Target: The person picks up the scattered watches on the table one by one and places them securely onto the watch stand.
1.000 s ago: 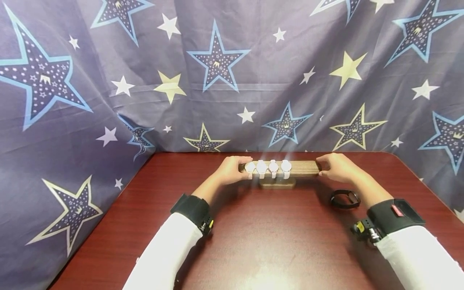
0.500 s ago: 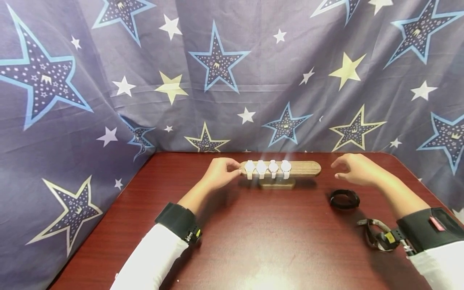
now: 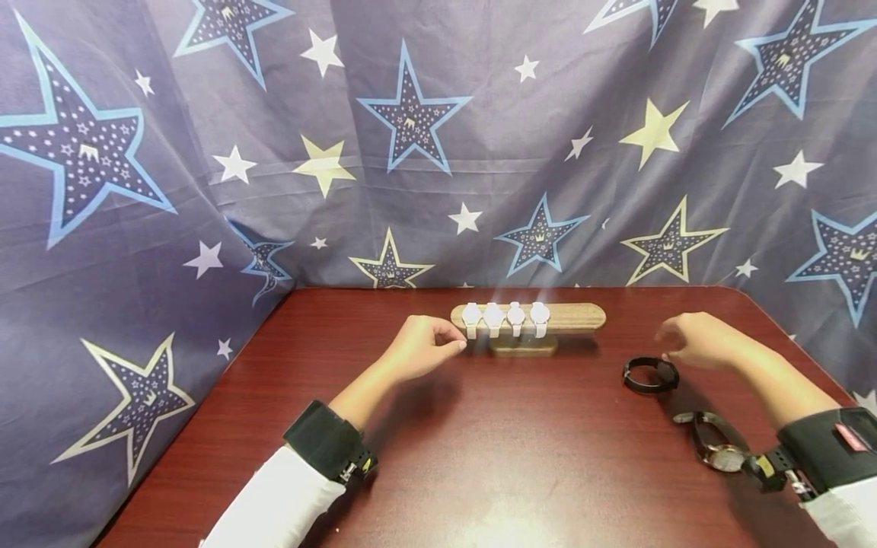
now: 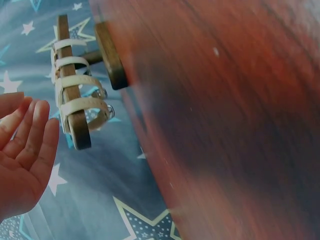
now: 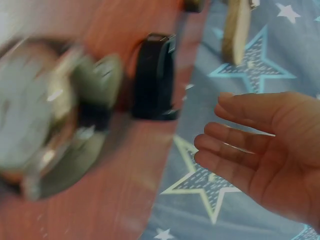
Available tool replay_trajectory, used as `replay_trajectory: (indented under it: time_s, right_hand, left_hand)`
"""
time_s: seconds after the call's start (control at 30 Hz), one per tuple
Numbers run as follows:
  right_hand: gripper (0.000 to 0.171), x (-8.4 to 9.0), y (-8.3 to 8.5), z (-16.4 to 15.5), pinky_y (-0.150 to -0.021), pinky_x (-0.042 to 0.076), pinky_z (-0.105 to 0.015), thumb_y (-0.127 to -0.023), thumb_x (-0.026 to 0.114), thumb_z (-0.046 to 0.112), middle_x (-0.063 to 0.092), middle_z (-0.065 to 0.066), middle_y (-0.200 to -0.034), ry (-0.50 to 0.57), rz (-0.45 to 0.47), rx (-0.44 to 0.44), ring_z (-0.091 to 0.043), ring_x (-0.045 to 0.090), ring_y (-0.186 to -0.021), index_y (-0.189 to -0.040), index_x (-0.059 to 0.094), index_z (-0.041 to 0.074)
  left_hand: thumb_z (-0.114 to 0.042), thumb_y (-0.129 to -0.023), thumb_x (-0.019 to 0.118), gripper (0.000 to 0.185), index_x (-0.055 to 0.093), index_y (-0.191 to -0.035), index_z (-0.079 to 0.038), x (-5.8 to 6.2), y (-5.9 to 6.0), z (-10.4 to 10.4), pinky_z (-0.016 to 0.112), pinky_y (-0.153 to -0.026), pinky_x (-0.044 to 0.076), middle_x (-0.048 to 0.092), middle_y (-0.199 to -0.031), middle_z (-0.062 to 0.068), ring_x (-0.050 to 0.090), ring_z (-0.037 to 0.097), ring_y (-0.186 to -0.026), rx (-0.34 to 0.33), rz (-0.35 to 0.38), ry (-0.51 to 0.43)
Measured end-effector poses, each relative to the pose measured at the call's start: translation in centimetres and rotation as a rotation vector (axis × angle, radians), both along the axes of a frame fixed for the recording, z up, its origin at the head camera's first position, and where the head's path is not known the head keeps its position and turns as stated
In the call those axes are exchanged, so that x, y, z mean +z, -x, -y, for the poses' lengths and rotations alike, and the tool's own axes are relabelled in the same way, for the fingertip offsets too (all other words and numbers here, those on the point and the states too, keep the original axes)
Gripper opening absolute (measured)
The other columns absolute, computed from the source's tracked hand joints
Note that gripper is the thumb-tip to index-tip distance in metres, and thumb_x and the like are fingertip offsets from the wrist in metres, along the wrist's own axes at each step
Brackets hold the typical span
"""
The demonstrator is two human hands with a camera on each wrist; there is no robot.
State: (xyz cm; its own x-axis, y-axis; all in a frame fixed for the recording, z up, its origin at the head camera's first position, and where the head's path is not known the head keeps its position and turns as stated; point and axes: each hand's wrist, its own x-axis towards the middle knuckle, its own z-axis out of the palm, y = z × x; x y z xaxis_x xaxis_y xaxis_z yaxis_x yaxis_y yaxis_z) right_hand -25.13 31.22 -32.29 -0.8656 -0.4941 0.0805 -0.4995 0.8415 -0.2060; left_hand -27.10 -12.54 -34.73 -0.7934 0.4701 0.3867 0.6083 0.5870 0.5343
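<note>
Your left hand [image 3: 419, 352] hovers loosely curled and empty, just short of the left end of the wooden stand [image 3: 582, 317]. Four white watches [image 3: 505, 317] sit strapped on its bar. Your right hand [image 3: 692, 344] is relaxed, holding nothing, just beside the black band [image 3: 650, 376] on the worktop [image 3: 521, 449]. A second watch [image 3: 715, 450] lies nearer you.

Bright overhead glare pools on the surface [image 3: 493, 525] near the camera; wrist views blur heavily, perhaps from motion.
</note>
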Motion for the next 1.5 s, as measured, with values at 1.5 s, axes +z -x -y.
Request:
replay_trajectory:
  time_s: [1.5]
  right_hand:
    - [0.012, 0.5, -1.4, 4.9, -0.055, 0.044, -0.03, -0.079, 0.079, 0.009, 0.061, 0.015, -0.072, 0.086, -0.319, 0.208, 0.0, 0.05, -0.062, -0.081, 0.07, 0.016]
  left_hand:
    - [-0.015, -0.086, 0.072, 0.005, 0.076, -0.085, -0.012, -0.3, -1.1, -1.8, 0.022, -0.065, 0.051, 0.07, -0.077, -0.008, 0.06, 0.002, -0.068, -0.08, 0.067, -0.075]
